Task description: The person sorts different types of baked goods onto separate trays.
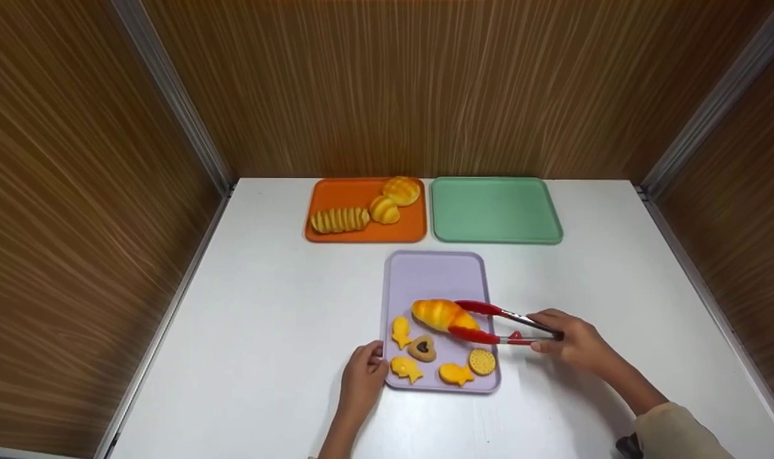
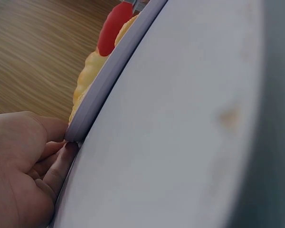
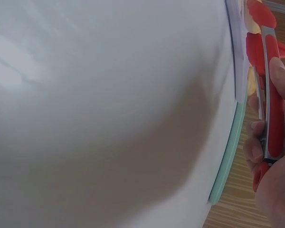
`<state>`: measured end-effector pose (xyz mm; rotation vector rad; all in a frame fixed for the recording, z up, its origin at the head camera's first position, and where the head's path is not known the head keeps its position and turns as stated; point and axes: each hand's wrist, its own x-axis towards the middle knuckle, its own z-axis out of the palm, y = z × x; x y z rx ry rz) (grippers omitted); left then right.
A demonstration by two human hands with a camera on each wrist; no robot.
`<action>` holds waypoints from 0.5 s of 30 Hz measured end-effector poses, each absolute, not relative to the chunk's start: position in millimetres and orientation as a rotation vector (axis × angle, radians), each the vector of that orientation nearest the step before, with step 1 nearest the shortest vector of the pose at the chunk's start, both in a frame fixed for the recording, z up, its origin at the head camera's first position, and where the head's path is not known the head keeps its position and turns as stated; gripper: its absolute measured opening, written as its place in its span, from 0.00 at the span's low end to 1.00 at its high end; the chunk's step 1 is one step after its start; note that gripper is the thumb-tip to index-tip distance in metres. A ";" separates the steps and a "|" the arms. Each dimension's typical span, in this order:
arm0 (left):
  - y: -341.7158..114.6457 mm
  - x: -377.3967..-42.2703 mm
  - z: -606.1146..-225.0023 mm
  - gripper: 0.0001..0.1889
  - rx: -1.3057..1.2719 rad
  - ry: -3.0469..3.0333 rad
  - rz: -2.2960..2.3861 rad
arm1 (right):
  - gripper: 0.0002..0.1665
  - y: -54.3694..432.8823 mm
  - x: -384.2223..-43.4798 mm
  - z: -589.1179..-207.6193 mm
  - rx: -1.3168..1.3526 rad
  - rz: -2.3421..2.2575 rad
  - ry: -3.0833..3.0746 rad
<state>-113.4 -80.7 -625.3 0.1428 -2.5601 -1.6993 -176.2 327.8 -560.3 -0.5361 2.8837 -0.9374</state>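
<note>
My right hand [image 1: 572,341] grips a pair of red-tipped tongs [image 1: 521,317] by the handles. The tongs' red tips lie on either side of the right end of a croissant-shaped bread [image 1: 439,314], above the purple tray [image 1: 438,271]. Curled at the tray's lower left edge, my left hand [image 1: 363,376] pinches its rim, as the left wrist view shows the fingers [image 2: 61,161] at that edge. Near the bread on the tray are fish-shaped biscuits [image 1: 405,368], a heart-shaped biscuit [image 1: 422,348] and a round biscuit [image 1: 482,361].
Behind the purple tray, an orange tray [image 1: 393,233] bears a ridged long bread [image 1: 340,220], a small striped roll [image 1: 384,210] and a round bun [image 1: 401,190]. A green tray [image 1: 495,210] stands to its right. Wood-grain panels [image 1: 387,89] enclose the white table [image 1: 266,306].
</note>
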 end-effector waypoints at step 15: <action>-80.9 -117.1 -626.6 0.18 0.171 -2.601 -1.693 | 0.31 315.1 -184.1 -549.2 -0.596 -1.060 2.888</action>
